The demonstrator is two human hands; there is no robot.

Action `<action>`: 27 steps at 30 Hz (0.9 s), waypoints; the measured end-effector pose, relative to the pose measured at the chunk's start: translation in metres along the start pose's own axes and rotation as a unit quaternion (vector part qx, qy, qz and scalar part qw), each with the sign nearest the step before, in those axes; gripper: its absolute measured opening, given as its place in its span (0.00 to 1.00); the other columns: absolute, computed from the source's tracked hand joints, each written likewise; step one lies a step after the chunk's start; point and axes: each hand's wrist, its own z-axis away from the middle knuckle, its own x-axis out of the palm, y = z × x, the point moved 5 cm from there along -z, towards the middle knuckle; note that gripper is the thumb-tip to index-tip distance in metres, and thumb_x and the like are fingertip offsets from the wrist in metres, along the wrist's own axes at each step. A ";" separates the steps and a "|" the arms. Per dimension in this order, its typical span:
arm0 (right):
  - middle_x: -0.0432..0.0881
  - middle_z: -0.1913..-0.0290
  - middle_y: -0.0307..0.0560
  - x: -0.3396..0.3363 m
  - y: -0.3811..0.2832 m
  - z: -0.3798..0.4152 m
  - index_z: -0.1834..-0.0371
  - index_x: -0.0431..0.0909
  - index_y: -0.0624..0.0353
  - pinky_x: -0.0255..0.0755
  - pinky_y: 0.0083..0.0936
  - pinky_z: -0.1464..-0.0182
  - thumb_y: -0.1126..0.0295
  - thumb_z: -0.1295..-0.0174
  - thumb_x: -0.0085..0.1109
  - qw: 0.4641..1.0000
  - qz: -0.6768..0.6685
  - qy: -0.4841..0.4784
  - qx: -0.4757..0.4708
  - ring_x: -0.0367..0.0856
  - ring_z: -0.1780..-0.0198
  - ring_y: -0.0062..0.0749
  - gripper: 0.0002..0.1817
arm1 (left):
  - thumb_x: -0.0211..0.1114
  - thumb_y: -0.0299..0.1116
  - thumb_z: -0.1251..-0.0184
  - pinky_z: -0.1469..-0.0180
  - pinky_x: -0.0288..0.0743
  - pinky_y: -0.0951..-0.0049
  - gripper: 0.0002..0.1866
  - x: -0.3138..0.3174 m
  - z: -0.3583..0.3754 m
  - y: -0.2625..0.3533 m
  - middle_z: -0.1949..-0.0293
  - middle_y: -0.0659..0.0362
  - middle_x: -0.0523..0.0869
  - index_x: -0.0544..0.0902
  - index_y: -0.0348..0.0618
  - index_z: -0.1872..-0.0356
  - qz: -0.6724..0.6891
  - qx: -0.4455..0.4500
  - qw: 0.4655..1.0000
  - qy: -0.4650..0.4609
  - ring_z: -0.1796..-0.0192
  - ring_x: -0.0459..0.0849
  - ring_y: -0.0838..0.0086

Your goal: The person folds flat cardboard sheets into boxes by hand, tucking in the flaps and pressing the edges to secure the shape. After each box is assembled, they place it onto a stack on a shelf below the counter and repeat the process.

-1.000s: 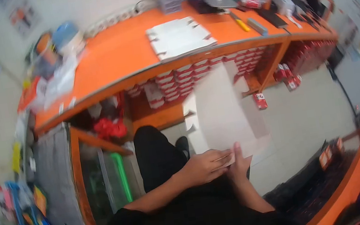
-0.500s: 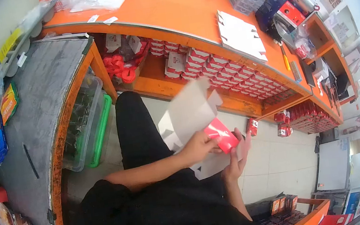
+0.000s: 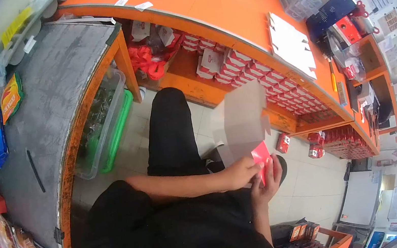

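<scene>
A partly folded cardboard box (image 3: 241,117), pale inside with a red panel, stands up from my two hands in front of my lap. My left hand (image 3: 243,173) pinches the box by its red part, fingers closed. From the other side my right hand (image 3: 268,185) is closed on the same red part, its fingers curled over the edge. The tall pale panel rises above the hands, and its cut flaps point to the right. What lies between the two hands is partly hidden by the fingers.
Many red-and-white boxes (image 3: 275,87) are stacked under the orange counter (image 3: 191,4). Flat white card sheets (image 3: 291,43) lie on top. A grey table (image 3: 65,56) stands left, above a clear bin with a green lid (image 3: 120,130). Small red boxes (image 3: 282,143) sit on the floor.
The box has turned more upright, its pale panel standing above the hands. Both hands have moved slightly right and down and come closer together. The view has shifted a little.
</scene>
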 end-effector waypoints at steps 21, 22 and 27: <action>0.69 0.24 0.66 -0.027 0.041 -0.052 0.17 0.54 0.69 0.76 0.44 0.31 0.57 0.33 0.72 0.995 -0.043 0.066 0.064 0.74 0.27 0.52 0.49 | 0.67 0.29 0.32 0.54 0.82 0.58 0.16 -0.020 -0.044 0.049 0.60 0.53 0.92 0.92 0.53 0.46 -0.357 0.362 0.847 0.155 0.59 0.91 0.59; 0.68 0.24 0.65 -0.027 0.048 -0.050 0.17 0.55 0.69 0.76 0.44 0.30 0.54 0.32 0.71 0.975 -0.159 0.105 0.112 0.72 0.26 0.52 0.49 | 0.68 0.27 0.33 0.54 0.82 0.58 0.15 -0.019 -0.039 0.065 0.61 0.53 0.92 0.92 0.52 0.47 -0.396 0.365 0.829 0.155 0.59 0.91 0.59; 0.70 0.26 0.60 -0.047 0.070 -0.045 0.23 0.65 0.68 0.76 0.38 0.31 0.64 0.35 0.72 0.939 -0.256 0.066 0.218 0.74 0.28 0.42 0.40 | 0.66 0.22 0.28 0.65 0.81 0.70 0.11 -0.011 -0.053 0.071 0.70 0.53 0.90 0.92 0.40 0.50 -0.192 0.119 0.973 0.052 0.72 0.87 0.71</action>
